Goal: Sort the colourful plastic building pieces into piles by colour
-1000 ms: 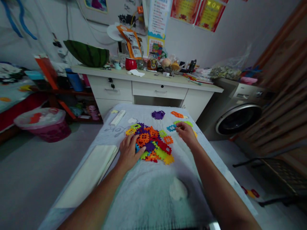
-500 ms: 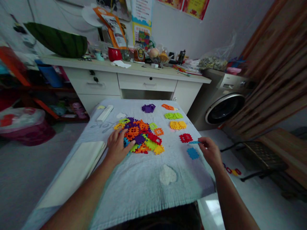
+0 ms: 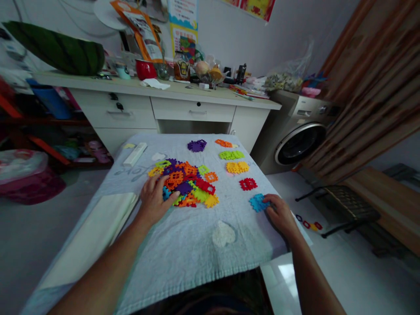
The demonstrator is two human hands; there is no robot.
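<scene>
A mixed pile of notched plastic building pieces (image 3: 183, 183) in orange, purple, red, green and yellow lies mid-table. My left hand (image 3: 153, 197) rests at the pile's left edge, its fingers apart and touching the pieces. My right hand (image 3: 278, 212) pinches a blue building piece (image 3: 257, 202) at its right edge, low over the cloth; a second blue one beneath it is mostly hidden. Above the blue, single-colour groups run up the right side: red pieces (image 3: 248, 184), yellow pieces (image 3: 237, 167), green pieces (image 3: 231, 155), orange pieces (image 3: 223, 143). Purple pieces (image 3: 197, 145) sit at the far middle.
A pale cloth (image 3: 197, 249) covers the table. On its left lie a white bar-shaped object (image 3: 135, 154) and a folded white cloth (image 3: 92, 236). Behind stands a cluttered white desk (image 3: 193, 108), with a washing machine (image 3: 298, 131) to its right and a stool (image 3: 348, 203) at far right.
My right hand has lowered the blue piece from a tilted hold above the table onto the other blue piece. The left hand stays at the pile. The whole view has shifted slightly.
</scene>
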